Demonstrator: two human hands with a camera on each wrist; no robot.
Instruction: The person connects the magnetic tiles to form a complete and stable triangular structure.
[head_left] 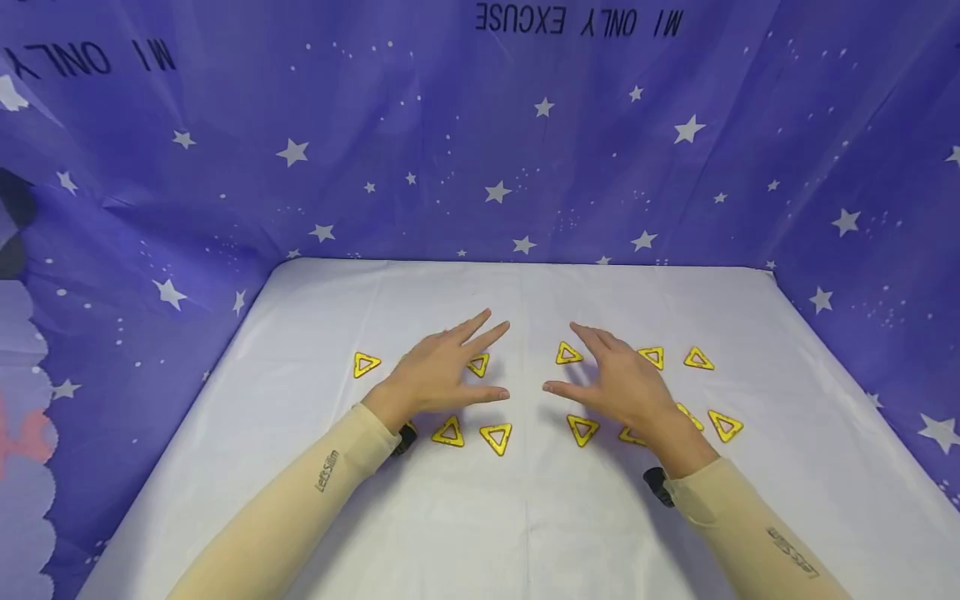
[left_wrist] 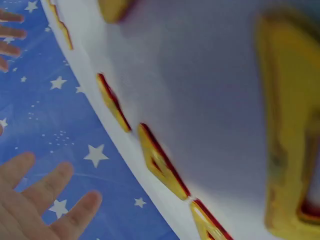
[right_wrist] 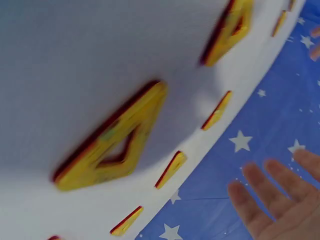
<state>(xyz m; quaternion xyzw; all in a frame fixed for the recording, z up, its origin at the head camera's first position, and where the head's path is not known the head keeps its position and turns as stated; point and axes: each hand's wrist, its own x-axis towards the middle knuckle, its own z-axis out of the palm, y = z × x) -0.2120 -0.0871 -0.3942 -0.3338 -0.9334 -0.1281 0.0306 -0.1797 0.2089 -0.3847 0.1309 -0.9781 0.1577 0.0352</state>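
My left hand (head_left: pixel 438 373) hovers over the left of the table, its thumb and fingers spread and holding nothing. My right hand (head_left: pixel 628 385) mirrors it on the right, thumb apart from the fingers, likewise holding nothing. Flat yellow triangle frames with red edges lie around both. Beneath the left fingers, one triangle (head_left: pixel 485 365) is partly hidden, while another triangle (head_left: pixel 450 442) lies below the thumb. A triangle (head_left: pixel 568 361) shows between the right thumb and fingers; the right hand and wrist partly cover others. In the wrist views, spread left fingers (left_wrist: pixel 80 215) and right fingers (right_wrist: pixel 260 195) appear against the curtain.
The triangles form two rough rows, with one triangle (head_left: pixel 358 367) at the far left and another triangle (head_left: pixel 699 366) at the right. A white cloth (head_left: pixel 517 533) covers the table. Purple star-patterned curtain (head_left: pixel 450 217) encloses its back and sides. Dark devices (head_left: pixel 658 486) sit under the wrists.
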